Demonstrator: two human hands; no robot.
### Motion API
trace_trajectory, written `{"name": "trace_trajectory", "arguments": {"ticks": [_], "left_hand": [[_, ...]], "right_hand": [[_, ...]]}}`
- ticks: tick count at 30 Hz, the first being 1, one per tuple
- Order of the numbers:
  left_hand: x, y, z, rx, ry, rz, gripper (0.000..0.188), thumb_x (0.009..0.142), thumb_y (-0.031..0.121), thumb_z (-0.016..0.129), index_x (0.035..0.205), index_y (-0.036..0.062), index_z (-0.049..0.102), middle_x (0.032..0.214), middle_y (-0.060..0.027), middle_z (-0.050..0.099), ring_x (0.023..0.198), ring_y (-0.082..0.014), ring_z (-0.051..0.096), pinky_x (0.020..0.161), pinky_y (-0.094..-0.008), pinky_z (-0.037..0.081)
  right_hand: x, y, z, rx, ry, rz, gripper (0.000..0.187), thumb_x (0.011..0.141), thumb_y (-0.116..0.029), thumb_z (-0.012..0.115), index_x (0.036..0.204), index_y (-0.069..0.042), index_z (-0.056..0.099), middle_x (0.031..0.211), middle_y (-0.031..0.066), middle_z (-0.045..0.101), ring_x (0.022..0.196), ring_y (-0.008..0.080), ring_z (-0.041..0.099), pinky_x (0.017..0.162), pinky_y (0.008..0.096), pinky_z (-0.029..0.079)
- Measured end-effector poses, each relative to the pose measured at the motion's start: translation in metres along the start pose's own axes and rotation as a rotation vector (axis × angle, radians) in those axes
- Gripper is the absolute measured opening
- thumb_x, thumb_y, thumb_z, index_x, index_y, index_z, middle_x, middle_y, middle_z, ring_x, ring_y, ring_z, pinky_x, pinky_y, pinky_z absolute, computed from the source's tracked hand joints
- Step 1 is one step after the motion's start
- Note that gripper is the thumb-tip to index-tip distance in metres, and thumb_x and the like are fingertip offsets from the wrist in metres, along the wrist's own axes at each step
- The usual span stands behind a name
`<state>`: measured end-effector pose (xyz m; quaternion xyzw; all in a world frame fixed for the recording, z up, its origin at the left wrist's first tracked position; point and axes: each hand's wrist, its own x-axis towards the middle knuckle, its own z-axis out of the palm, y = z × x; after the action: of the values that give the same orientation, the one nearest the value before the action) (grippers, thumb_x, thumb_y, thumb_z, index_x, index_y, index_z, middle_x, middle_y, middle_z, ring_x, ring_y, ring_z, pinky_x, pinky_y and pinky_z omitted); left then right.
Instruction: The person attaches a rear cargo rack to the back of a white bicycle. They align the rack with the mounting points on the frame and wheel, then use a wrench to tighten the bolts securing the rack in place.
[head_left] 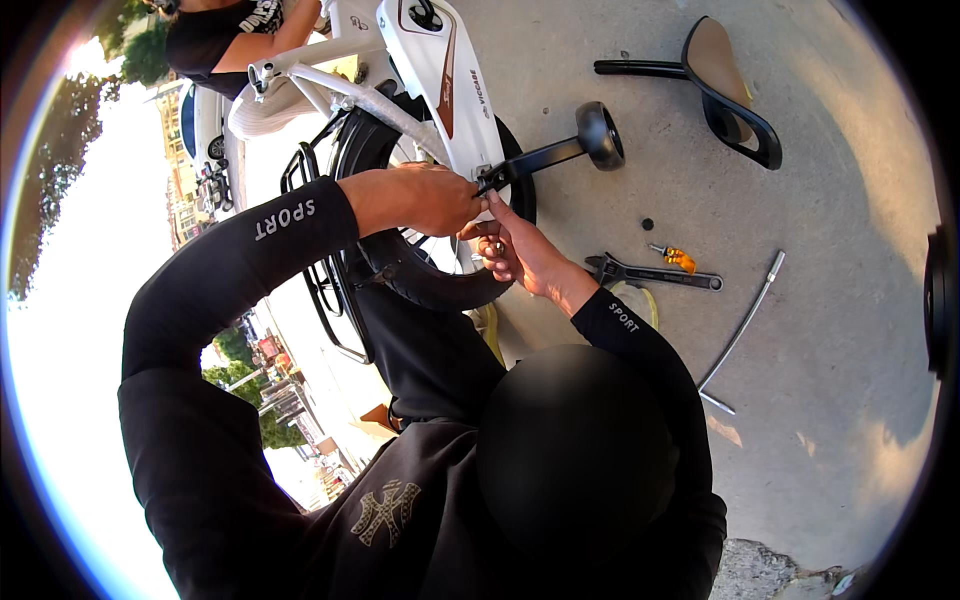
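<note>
Both hands meet at the rear wheel hub of a white bicycle [470,90], where the black bracket of a training wheel [600,136] joins it. My left hand [430,198] reaches in from the left with its fingers closed beside the bracket's inner end; what they pinch is hidden. Just below, my right hand [525,252] has its thumb up against the bracket end and its other fingers curled. A small round metallic thing shows at those fingers, and I cannot tell whether it is a nut or a finger ring. Behind both hands lies the black tyre [460,290].
On the concrete at the right lie an adjustable wrench [660,275], an orange-handled tool [680,259], a bent metal rod [742,325] and a small black round piece [647,224]. A saddle with its post [715,80] lies farther off. Another person [225,45] is at the bicycle's far left.
</note>
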<state>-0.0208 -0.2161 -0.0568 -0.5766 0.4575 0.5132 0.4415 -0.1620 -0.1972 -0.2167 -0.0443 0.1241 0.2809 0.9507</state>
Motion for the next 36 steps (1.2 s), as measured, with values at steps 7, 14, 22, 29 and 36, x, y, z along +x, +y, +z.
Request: {"name": "trace_trajectory", "arguments": {"ticks": [7,14,22,29,36], "left_hand": [[0.006,-0.008,0.006,-0.033,-0.009,0.08,0.044,0.109,0.033,0.031,0.113,-0.0011,0.059,0.105,-0.023,0.066,0.102,-0.0398,0.065,0.09,-0.0493,0.05],[0.008,-0.011,0.008,-0.086,-0.056,0.052,0.047,0.108,0.039,0.033,0.118,-0.0001,0.058,0.11,-0.025,0.065,0.105,-0.0411,0.063,0.093,-0.0491,0.048],[0.007,-0.008,0.0,-0.276,-0.099,-0.07,0.054,0.106,0.046,0.033,0.125,-0.0002,0.056,0.109,-0.0271,0.066,0.107,-0.0436,0.062,0.095,-0.0495,0.046],[0.005,-0.005,0.0,-0.155,-0.146,-0.02,0.052,0.107,0.042,0.032,0.12,-0.0019,0.056,0.107,-0.026,0.067,0.102,-0.0434,0.064,0.091,-0.0509,0.047],[0.001,0.004,0.005,-0.039,-0.086,-0.097,0.043,0.106,0.035,0.037,0.119,0.0013,0.06,0.106,-0.0212,0.07,0.103,-0.0383,0.067,0.091,-0.0491,0.051]], "right_hand": [[0.0,-0.002,0.021,0.137,-0.061,0.023,0.081,0.092,-0.081,0.03,0.098,-0.006,0.06,0.068,-0.0059,0.037,0.053,0.0081,0.033,0.048,0.0234,0.027],[-0.007,-0.01,0.024,0.187,-0.128,-0.014,0.061,0.097,-0.073,0.034,0.093,-0.016,0.056,0.07,-0.0046,0.037,0.053,0.0085,0.033,0.048,0.0244,0.028],[-0.001,-0.009,0.019,0.171,-0.044,-0.075,0.055,0.099,-0.068,0.038,0.092,-0.017,0.057,0.069,-0.0046,0.038,0.054,0.0076,0.034,0.047,0.0235,0.027],[0.001,-0.004,0.022,0.109,-0.021,-0.017,0.068,0.098,-0.072,0.033,0.095,-0.01,0.062,0.068,-0.0044,0.04,0.051,0.0074,0.033,0.045,0.0241,0.026],[0.0,-0.007,0.023,-0.013,-0.015,0.078,0.091,0.094,-0.079,0.026,0.082,0.001,0.068,0.061,-0.0058,0.035,0.048,0.0069,0.03,0.044,0.0247,0.025]]}}
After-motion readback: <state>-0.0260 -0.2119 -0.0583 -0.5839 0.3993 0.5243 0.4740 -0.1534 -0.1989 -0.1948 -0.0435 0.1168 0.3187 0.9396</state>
